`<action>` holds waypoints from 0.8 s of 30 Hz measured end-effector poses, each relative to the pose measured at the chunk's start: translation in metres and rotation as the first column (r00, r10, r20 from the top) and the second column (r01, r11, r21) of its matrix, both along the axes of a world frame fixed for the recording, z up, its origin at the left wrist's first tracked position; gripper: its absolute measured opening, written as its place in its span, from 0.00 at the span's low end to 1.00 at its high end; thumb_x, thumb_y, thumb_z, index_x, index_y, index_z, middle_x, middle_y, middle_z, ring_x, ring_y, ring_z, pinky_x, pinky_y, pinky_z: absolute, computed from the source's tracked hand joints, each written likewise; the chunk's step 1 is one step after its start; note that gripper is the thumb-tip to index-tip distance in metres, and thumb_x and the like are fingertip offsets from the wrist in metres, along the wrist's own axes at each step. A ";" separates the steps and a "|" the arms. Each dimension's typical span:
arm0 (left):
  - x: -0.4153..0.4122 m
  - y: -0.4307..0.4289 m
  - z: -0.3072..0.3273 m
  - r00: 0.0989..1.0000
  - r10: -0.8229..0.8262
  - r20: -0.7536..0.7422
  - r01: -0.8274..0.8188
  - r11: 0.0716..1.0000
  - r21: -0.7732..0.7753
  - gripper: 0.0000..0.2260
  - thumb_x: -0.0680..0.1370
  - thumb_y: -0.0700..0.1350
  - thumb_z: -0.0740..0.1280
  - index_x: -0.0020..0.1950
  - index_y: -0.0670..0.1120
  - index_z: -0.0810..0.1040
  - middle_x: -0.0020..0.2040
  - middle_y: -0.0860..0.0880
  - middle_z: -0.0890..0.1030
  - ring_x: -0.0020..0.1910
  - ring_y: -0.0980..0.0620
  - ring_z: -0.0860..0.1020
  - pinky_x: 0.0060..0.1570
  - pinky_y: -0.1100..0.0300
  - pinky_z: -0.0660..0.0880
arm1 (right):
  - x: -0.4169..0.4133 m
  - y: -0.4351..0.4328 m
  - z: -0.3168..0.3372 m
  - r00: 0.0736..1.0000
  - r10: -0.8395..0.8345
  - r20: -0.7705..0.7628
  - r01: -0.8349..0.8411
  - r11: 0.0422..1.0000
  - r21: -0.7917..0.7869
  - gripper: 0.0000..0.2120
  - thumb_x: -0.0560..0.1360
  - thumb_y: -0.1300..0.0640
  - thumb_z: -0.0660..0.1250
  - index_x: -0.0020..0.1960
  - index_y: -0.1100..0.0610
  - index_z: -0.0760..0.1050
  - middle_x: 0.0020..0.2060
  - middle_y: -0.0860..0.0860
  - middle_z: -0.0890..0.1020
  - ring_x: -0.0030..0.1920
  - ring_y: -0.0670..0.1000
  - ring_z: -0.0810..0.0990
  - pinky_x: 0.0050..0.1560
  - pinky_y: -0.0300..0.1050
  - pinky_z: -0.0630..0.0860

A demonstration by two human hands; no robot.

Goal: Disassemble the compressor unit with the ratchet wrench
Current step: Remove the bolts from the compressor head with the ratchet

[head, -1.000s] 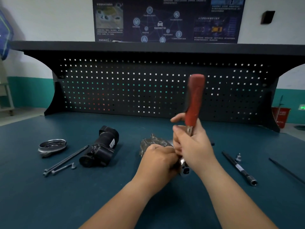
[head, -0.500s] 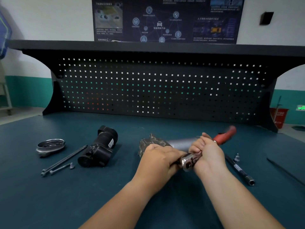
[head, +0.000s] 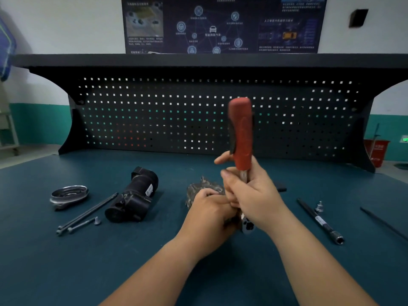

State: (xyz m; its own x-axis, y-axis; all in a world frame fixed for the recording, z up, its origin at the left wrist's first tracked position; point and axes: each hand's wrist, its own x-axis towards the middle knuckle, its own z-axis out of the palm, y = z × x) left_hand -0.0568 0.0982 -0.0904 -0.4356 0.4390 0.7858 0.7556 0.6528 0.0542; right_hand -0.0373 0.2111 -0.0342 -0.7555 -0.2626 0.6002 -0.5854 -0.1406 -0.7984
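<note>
As seen at frame centre, compressor unit (head: pixel 198 188): was held down by the left hand (head: pixel 208 209), fingers curled over it.
Right hand (head: pixel 254 195): was wrapped round the ratchet wrench (head: pixel 240 133) shank.
Wrench axis: was set near upright, red grip uppermost, head lowest, just right of the unit.

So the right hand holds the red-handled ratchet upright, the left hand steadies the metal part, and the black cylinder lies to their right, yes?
No. The black cylinder lies to their left, as the head view shows. The rest holds: the right hand grips the ratchet upright and the left hand steadies the metal part.
</note>
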 end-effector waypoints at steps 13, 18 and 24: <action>0.005 0.003 0.005 0.996 -0.067 0.057 0.064 0.996 0.059 0.13 0.69 0.42 0.65 0.49 0.51 0.84 0.46 0.58 0.84 0.45 0.62 0.77 0.45 0.60 0.62 | -0.037 0.023 -0.020 0.823 0.198 0.533 0.406 0.452 -0.794 0.15 0.82 0.65 0.50 0.39 0.54 0.68 0.13 0.45 0.61 0.13 0.41 0.58 0.14 0.31 0.55; 0.004 0.004 0.001 1.000 0.006 0.030 -0.007 0.999 0.044 0.07 0.66 0.40 0.68 0.41 0.49 0.83 0.38 0.58 0.83 0.38 0.61 0.75 0.46 0.64 0.61 | -0.017 0.010 -0.007 0.911 -0.086 0.403 0.332 0.732 -0.595 0.13 0.79 0.67 0.55 0.42 0.53 0.70 0.19 0.44 0.63 0.18 0.41 0.60 0.18 0.31 0.57; 0.001 0.002 0.000 0.993 0.038 -0.116 -0.033 0.999 0.041 0.03 0.61 0.39 0.66 0.28 0.47 0.77 0.28 0.56 0.78 0.32 0.58 0.71 0.54 0.59 0.70 | 0.006 -0.009 -0.001 0.993 -0.081 0.084 0.098 0.972 -0.213 0.10 0.79 0.69 0.56 0.45 0.56 0.69 0.22 0.45 0.63 0.21 0.42 0.60 0.22 0.32 0.60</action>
